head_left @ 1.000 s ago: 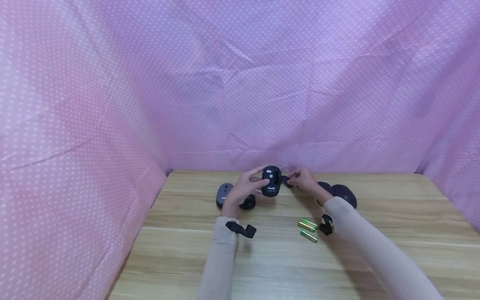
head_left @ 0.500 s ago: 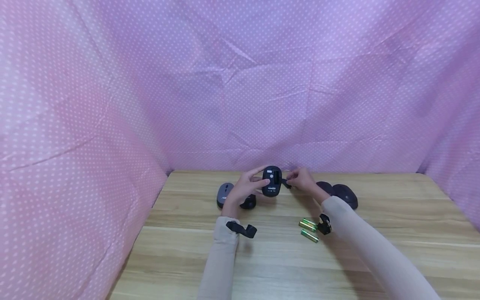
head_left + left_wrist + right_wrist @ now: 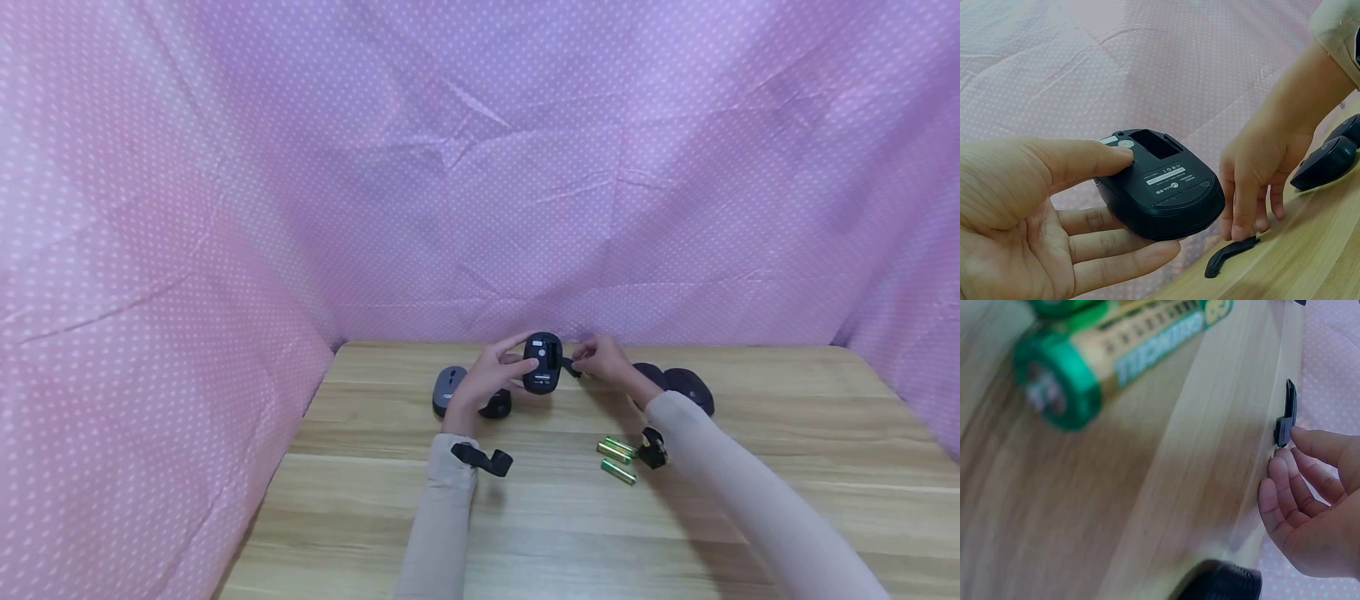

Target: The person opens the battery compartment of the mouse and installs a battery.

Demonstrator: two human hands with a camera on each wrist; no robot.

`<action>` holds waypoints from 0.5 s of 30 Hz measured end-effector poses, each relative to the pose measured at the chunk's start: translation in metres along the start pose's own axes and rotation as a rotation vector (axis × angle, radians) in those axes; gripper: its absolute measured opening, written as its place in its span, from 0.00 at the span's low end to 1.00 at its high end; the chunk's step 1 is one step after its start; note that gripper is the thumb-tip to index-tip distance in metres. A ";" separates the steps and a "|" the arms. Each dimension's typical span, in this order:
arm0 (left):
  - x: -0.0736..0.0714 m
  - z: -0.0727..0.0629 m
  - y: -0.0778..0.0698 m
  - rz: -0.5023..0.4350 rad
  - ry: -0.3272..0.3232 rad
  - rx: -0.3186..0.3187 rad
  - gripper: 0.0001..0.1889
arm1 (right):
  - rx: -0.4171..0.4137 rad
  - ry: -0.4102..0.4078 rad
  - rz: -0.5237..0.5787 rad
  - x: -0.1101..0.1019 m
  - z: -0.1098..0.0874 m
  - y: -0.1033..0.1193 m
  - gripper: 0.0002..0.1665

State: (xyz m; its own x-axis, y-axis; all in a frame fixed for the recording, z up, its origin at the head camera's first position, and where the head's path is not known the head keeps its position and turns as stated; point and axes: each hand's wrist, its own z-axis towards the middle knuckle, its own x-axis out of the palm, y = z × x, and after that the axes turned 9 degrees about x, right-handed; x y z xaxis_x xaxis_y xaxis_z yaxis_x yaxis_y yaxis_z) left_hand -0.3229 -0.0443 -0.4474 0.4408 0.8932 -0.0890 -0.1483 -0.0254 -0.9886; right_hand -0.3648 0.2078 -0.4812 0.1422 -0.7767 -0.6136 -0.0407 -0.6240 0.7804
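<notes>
My left hand (image 3: 487,379) holds a black computer mouse (image 3: 1160,187) upside down, thumb across its underside and fingers beneath. The open battery slot (image 3: 1156,144) in its base shows dark inside, beside a label. Just to the right, my right hand (image 3: 602,362) pinches a small, bent black battery cover (image 3: 1229,255) at one end with its fingertips. In the right wrist view the thumb lies against the same cover (image 3: 1286,419), low over the table's far edge. The cover is apart from the mouse.
Several green-and-gold batteries (image 3: 618,472) lie on the wooden table (image 3: 540,517) below the right hand. A grey mouse (image 3: 448,390) and a black one (image 3: 497,405) sit by the left wrist. Two dark mice (image 3: 688,392) stand beyond the right forearm. A pink dotted cloth (image 3: 480,208) hangs behind.
The battery cover in my right hand has turned from showing its broad face to a narrower side. The left hand and its mouse have stayed nearly still.
</notes>
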 end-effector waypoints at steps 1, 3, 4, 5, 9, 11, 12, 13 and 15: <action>0.000 0.000 0.000 0.002 0.001 -0.001 0.30 | -0.011 0.007 -0.013 -0.001 0.000 -0.001 0.12; 0.000 0.000 0.000 0.005 0.004 0.000 0.30 | -0.047 0.012 -0.038 -0.004 -0.002 -0.001 0.12; 0.000 0.000 0.000 0.004 0.005 -0.001 0.30 | -0.061 0.013 -0.049 -0.005 -0.003 -0.001 0.11; 0.000 0.000 0.000 0.003 0.007 -0.001 0.30 | -0.079 0.016 -0.061 -0.007 -0.005 -0.001 0.11; 0.000 0.000 0.001 -0.005 0.008 -0.001 0.30 | -0.154 0.031 -0.104 -0.012 -0.014 -0.001 0.11; 0.000 0.000 0.001 -0.014 0.011 -0.002 0.31 | -0.169 0.052 -0.107 -0.014 -0.020 -0.001 0.12; 0.001 0.000 0.001 -0.016 0.012 -0.003 0.31 | -0.181 0.062 -0.109 -0.016 -0.024 -0.002 0.12; 0.001 0.000 0.001 -0.019 0.014 -0.002 0.31 | -0.202 0.074 -0.116 -0.017 -0.027 -0.002 0.13; 0.001 0.000 0.000 -0.021 0.015 -0.007 0.31 | -0.236 0.098 -0.122 -0.020 -0.036 -0.003 0.12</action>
State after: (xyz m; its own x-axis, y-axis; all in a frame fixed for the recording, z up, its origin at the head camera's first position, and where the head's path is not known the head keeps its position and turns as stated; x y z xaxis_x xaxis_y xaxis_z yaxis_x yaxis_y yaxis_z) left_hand -0.3222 -0.0432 -0.4479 0.4567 0.8868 -0.0699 -0.1330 -0.0096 -0.9911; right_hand -0.3323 0.2287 -0.4668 0.2274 -0.6778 -0.6992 0.2126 -0.6662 0.7148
